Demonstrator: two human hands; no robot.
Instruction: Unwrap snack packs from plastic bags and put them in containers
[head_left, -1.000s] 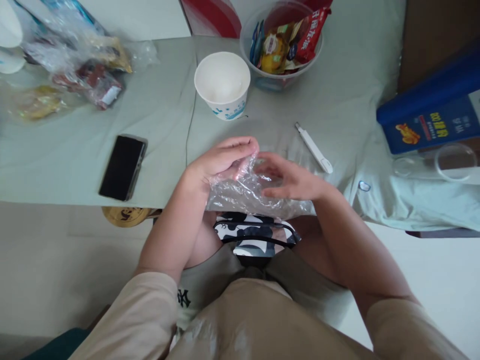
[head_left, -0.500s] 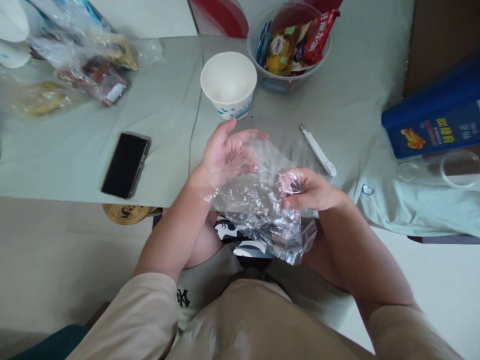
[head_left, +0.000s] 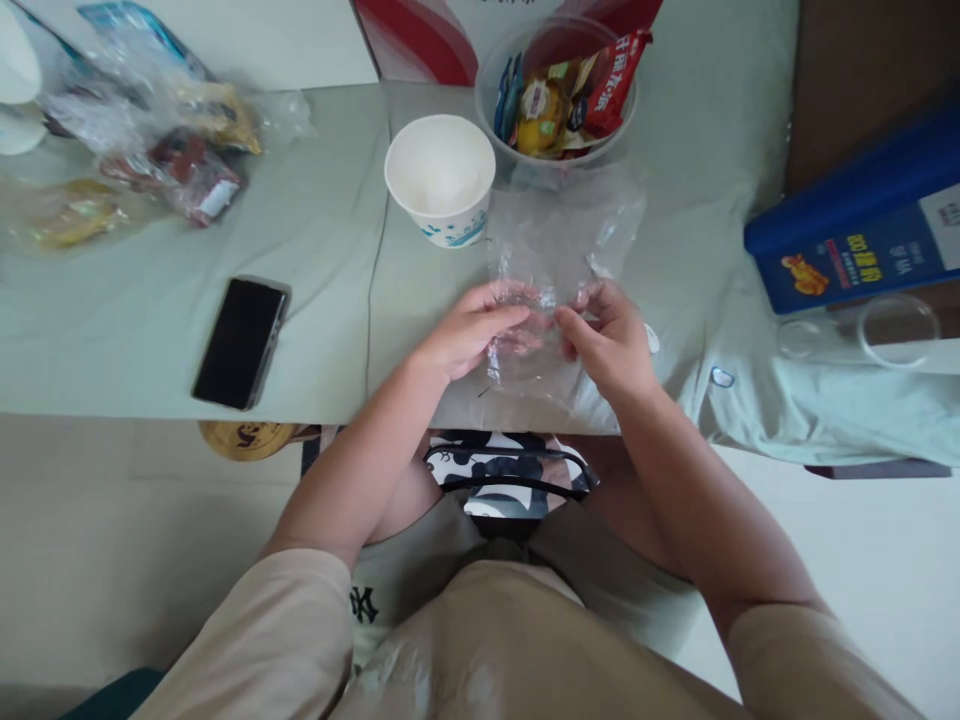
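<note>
A clear plastic bag [head_left: 566, 225] spreads between my hands, over the near edge of the cloth-covered table [head_left: 315, 240]. My left hand [head_left: 484, 325] is closed on the bag's left side, thumb on top and fingers beneath or behind the film. Pinching the film on the right side is my right hand [head_left: 611, 335], its fingers curled. The bag's far part reaches up towards a round clear tub [head_left: 634, 105] of wrapped snacks. A white paper cup [head_left: 454, 228] with blue print stands just beyond my left hand. Most of the white box cutter [head_left: 652, 340] is hidden behind the bag and right hand.
A black phone [head_left: 241, 342] lies on the left. Behind it sit several wrapped snacks [head_left: 187, 175]. On the right are a blue box [head_left: 847, 250] and a clear plastic cup [head_left: 862, 330] on its side. A small blue-edged piece [head_left: 722, 377] lies near the front edge.
The bag has moved from hanging crumpled over my lap up onto the table, flatter and stretched away from me. My left hand has gone from spread to closed, and my hands are nearer each other.
</note>
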